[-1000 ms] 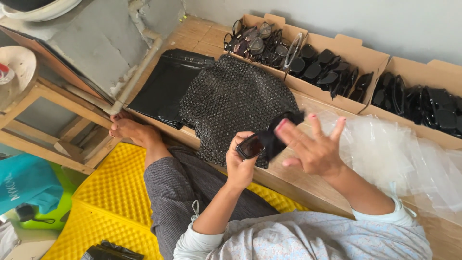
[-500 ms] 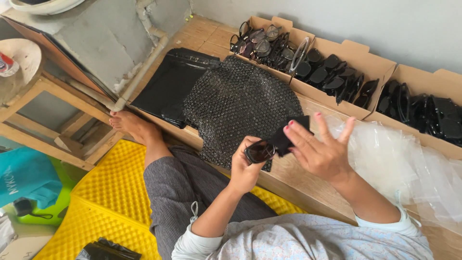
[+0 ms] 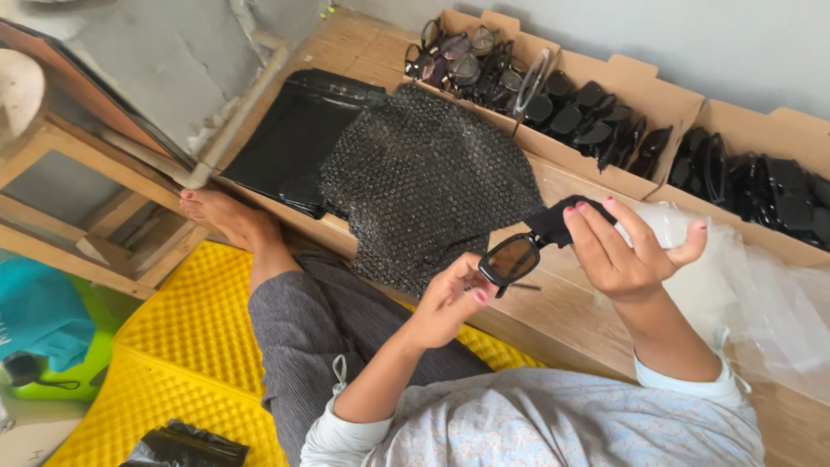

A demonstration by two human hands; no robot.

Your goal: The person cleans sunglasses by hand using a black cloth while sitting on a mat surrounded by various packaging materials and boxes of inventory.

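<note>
Sitting on a yellow dimpled foam mat [image 3: 156, 346] by wooden floorboards [image 3: 562, 311], you face cardboard boxes of dark glasses [image 3: 605, 112] at one o'clock. Your left hand [image 3: 445, 303] pinches black-framed, tinted-lens sunglasses [image 3: 512, 258] at centre; your right hand [image 3: 627, 251] presses a black cloth [image 3: 558, 223] against them.

We see sunglasses [image 3: 512, 258] held between the left hand [image 3: 450, 298] and right hand [image 3: 627, 251], over the near edge of the wooden floor [image 3: 571, 311]. A cloth [image 3: 560, 220] sits behind the right hand's fingers. Just left of the hands lies a bubble-wrap sheet [image 3: 428, 182], overlapping a stack of flat bags [image 3: 294, 138] further left. Three cardboard boxes [image 3: 657, 95] line the far wall, glasses inside them. Clear plastic wrap [image 3: 761, 294] lies right of the right hand. A foam mat [image 3: 190, 363] lies near-left under the leg; a wooden frame [image 3: 78, 207] stands left, possibly a shelf.
</note>
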